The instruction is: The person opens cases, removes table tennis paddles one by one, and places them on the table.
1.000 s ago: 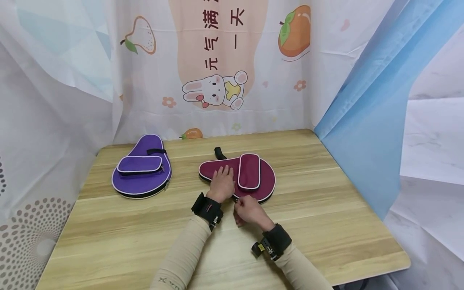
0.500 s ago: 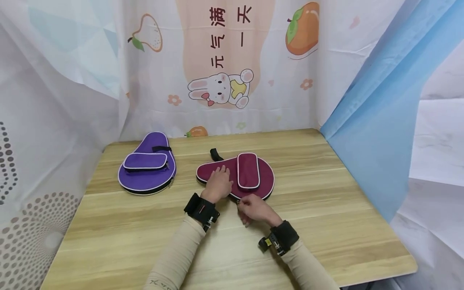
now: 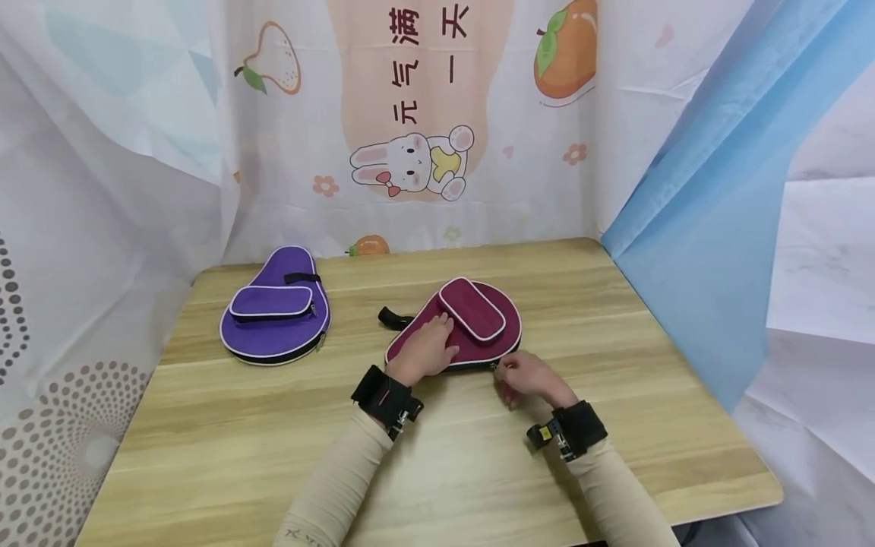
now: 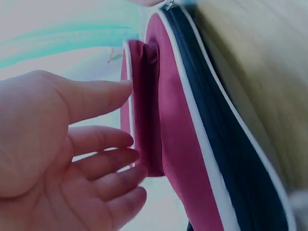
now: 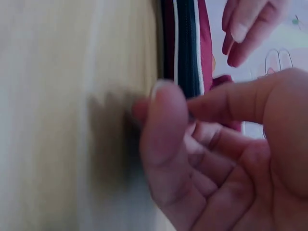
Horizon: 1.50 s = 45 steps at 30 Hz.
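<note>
White printed curtain (image 3: 533, 182) well beyond all fingers, with rabbit, fruit and flower prints. Wood-grain table (image 3: 478, 479) below both hands, spreading out on every side of the fingers. Pale blue cloth (image 3: 704, 266) hanging well off to the right of the right fingers. Beige sleeves (image 3: 338, 471) on both forearms, behind the fingers. Maroon paddle-shaped case (image 3: 475, 348) flat on the table, narrow end under the left hand, round end just beyond the right fingertips. Purple case (image 3: 273, 334), same shape, flat too, well left of the left fingers. Left hand (image 3: 424, 349) resting on the maroon one, fingers loosely extended. Right hand (image 3: 526, 376) at its near right edge, thumb and index finger pinched together at the zip; exact contact hidden in the right wrist view. Maroon pocket (image 3: 473, 310) slanted on top, just past the left fingertips. Black wristbands (image 3: 579, 429) behind each set of fingers. Black zipped side band (image 4: 224, 130) running between left hand and right fingers. Black strap (image 3: 395, 319) sticking out, left of the left fingertips. Metal zipper pull (image 4: 170, 5) held at the right fingertips.
</note>
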Tool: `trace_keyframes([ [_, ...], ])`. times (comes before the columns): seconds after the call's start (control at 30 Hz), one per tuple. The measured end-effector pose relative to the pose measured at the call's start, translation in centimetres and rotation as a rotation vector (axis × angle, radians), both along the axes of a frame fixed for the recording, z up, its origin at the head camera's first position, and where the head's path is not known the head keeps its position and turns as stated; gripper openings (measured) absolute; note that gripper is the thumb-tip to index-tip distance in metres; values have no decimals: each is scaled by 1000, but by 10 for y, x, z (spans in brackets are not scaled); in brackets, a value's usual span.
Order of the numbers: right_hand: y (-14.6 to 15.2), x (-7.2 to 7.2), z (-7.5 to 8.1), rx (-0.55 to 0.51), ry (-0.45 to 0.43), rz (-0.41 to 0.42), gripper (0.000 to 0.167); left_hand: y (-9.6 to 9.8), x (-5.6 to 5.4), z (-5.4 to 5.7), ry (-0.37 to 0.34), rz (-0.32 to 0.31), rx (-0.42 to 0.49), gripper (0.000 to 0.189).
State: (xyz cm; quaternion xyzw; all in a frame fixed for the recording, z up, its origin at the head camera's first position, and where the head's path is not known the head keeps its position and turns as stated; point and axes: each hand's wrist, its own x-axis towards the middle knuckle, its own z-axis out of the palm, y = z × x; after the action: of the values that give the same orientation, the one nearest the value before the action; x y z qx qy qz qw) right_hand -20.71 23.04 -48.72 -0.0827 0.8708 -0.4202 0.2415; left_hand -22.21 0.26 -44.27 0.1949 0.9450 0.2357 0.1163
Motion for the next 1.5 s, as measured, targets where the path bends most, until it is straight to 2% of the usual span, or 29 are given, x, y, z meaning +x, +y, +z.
trace_keyframes([
  [0.13,3,-11,5,50,38,-80,24,2,-4,-3,0,-40,17,57],
  [0.27,0,-20,5,75,55,-95,26,3,-6,-8,-19,-75,19,57],
  [0.6,-5,-26,-3,5,-23,-155,23,0,-3,-21,-69,-111,18,50],
  [0.77,-7,-23,-2,-13,-35,-183,26,0,-3,-20,-70,-110,35,49],
  [1.17,-28,-4,2,49,43,-201,28,5,-5,-17,-82,-111,-1,49],
  [1.33,-45,4,0,58,58,-153,26,4,-8,-18,-90,-134,-9,49],
  [1.5,-66,13,4,29,73,-40,25,3,-13,-17,-99,-156,-26,49],
])
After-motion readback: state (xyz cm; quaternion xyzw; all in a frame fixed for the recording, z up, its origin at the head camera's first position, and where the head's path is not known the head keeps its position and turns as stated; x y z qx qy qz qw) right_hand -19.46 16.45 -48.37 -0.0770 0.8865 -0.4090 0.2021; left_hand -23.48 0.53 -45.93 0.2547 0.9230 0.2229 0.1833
